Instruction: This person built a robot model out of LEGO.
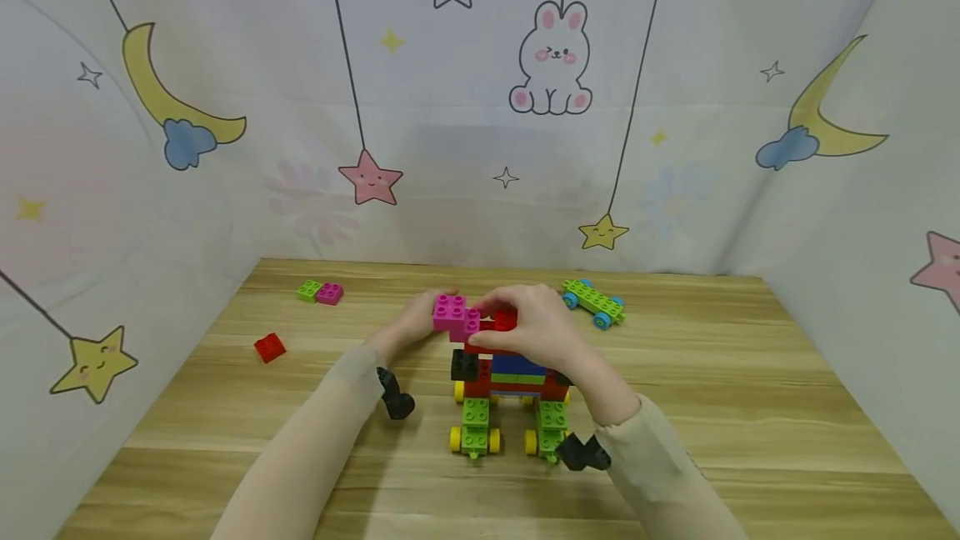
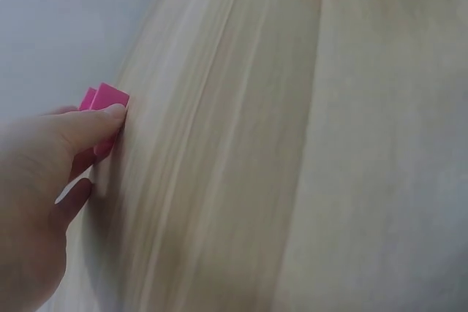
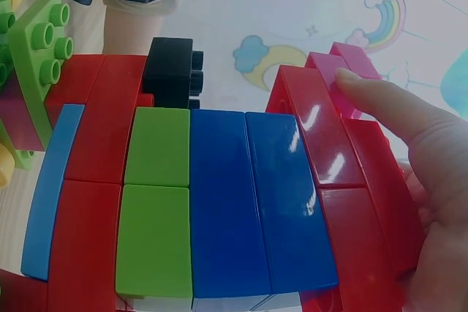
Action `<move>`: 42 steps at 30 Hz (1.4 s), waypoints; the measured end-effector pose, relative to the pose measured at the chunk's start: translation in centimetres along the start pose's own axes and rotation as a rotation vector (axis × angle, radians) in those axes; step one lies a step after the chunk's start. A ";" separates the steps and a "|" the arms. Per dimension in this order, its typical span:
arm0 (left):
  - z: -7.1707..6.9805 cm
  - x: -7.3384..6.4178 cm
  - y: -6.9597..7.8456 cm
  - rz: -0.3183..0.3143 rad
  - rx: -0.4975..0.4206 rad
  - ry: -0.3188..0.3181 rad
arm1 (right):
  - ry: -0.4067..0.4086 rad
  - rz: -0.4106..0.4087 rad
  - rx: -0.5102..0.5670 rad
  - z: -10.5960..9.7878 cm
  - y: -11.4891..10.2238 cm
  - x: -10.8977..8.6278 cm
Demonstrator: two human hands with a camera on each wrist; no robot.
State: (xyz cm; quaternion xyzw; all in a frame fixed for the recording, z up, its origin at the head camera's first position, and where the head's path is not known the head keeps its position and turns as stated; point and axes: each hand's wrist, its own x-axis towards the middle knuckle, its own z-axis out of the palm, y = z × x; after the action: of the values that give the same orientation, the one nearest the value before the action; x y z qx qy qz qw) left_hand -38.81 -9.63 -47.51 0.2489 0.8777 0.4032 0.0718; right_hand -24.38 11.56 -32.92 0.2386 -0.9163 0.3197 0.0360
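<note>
A toy-brick model (image 1: 517, 390) stands on the table between the forearms, with red, blue and green bricks stacked on green wheeled bases (image 1: 476, 427). My right hand (image 1: 542, 332) grips its top red bricks (image 3: 329, 137), thumb and fingers on opposite sides. In the right wrist view one fingertip meets the pink bricks (image 3: 333, 82) stepping up at the end of the red row. Behind the model, my left hand (image 1: 416, 319) is partly hidden by those pink bricks. The left wrist view shows it pinching a pink brick (image 2: 110, 100) between thumb and fingers.
At the back left lie a green brick (image 1: 309, 291) and a magenta brick (image 1: 330, 293), side by side. A red brick (image 1: 270, 347) lies nearer on the left. Behind my right hand is a green wheeled base (image 1: 594, 301) with blue wheels. Patterned cloth (image 1: 465, 215) encloses the table.
</note>
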 end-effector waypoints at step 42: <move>-3.8 -3.5 2.8 -0.004 0.021 0.238 | -0.031 -0.023 -0.004 -0.2 0.1 0.1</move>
State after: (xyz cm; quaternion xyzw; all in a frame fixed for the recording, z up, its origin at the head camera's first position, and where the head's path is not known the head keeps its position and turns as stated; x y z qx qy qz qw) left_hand -35.92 -12.39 -43.18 0.1980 0.8846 0.4207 -0.0347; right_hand -24.47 11.69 -32.77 0.2541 -0.9145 0.3139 0.0259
